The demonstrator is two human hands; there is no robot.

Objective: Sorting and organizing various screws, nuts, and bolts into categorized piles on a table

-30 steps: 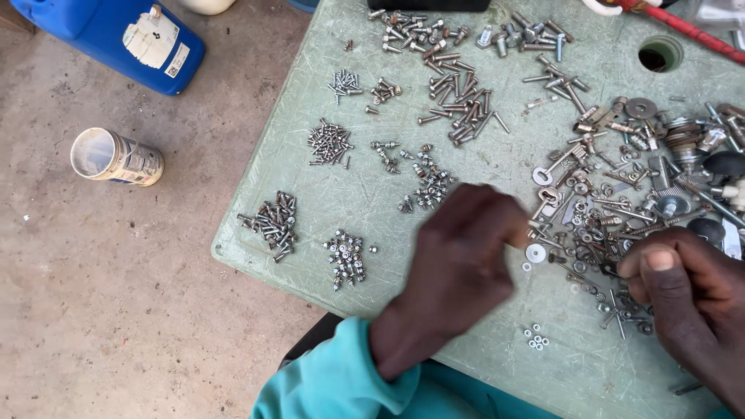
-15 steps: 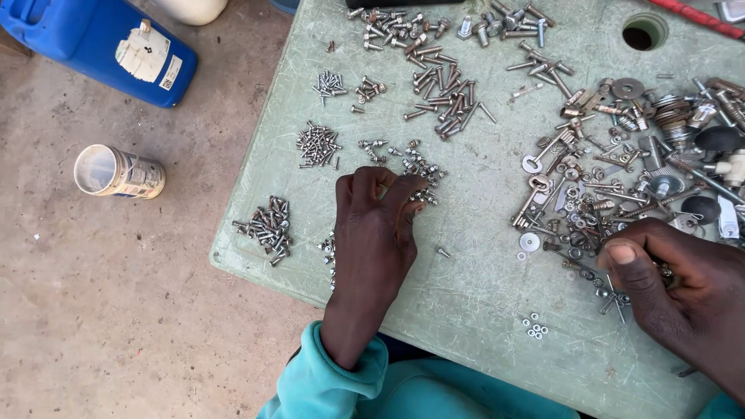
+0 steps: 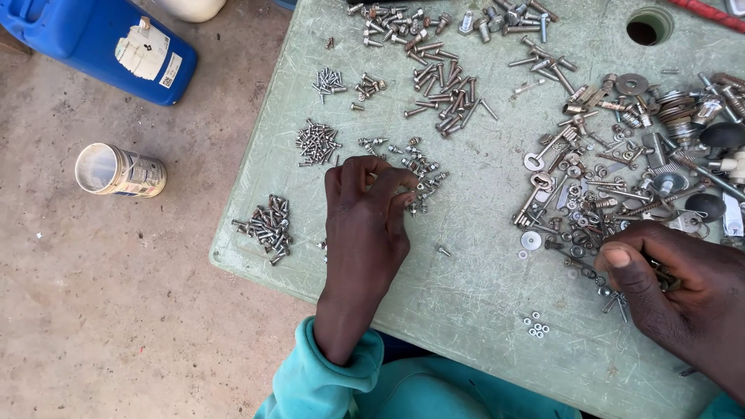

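Now the left hand (image 3: 365, 225) rests its bent fingers (image 3: 371, 172) on a small pile of short screws (image 3: 419, 167) on the green desk (image 3: 466, 295), while the right hand (image 3: 675, 287), fingers curled closed, picks in the mixed hardware heap (image 3: 621, 171), so the sorting seems midway.

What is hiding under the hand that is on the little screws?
The left hand rests on the green table, fingertips at a pile of small screws. A few screws poke out beside it. Whatever lies beneath the palm is covered.
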